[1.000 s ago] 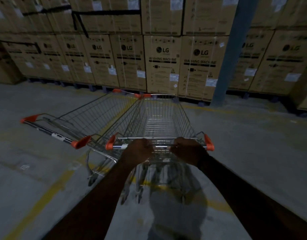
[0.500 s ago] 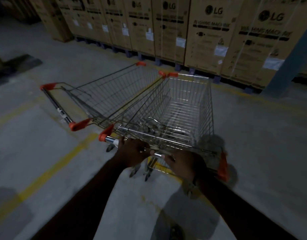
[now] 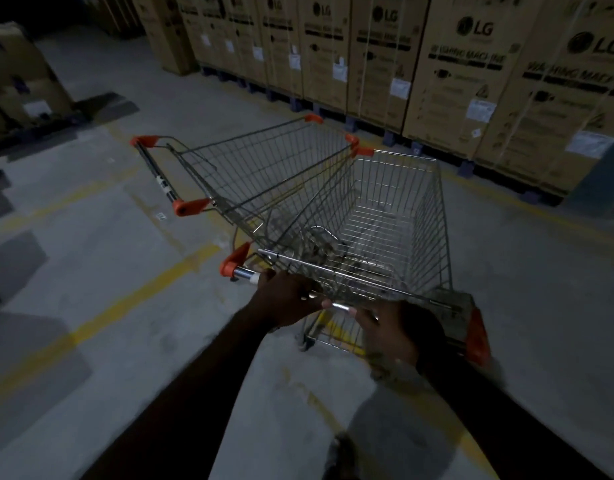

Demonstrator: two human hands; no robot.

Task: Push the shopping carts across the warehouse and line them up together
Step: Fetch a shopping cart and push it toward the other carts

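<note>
"Wire mesh first: the shopping cart [image 3: 395,230] you're steering is sitting straight ahead of you on the concrete floor [image 3: 125,306], its nose pointing at the LG washing-machine cartons [image 3: 472,81] lining the floor's far edge."

"Agreed. You're gripping its handle bar [image 3: 245,273] with both hands. Your left hand [image 3: 291,299] is curling its fingers over the bar near the left orange cap. Your right hand [image 3: 399,330] is wrapping the bar toward the right end, though blur is softening that one."

"The second cart [image 3: 264,174] is the one you're lining up against. It's lying ahead and to your left, its long axis running from its own handle [image 3: 156,174] at the near left toward the cartons at the far right. So the two baskets are forming a V, with their orange front corners just about touching."

"That means your left hand is sitting nearer to it. I'm judging that you'll be swinging your handle end leftward, toward its handle, until both axes are running parallel."

"Meanwhile both your arms are reaching forward, nearly straight, with the left one angling in from the lower left."
</note>
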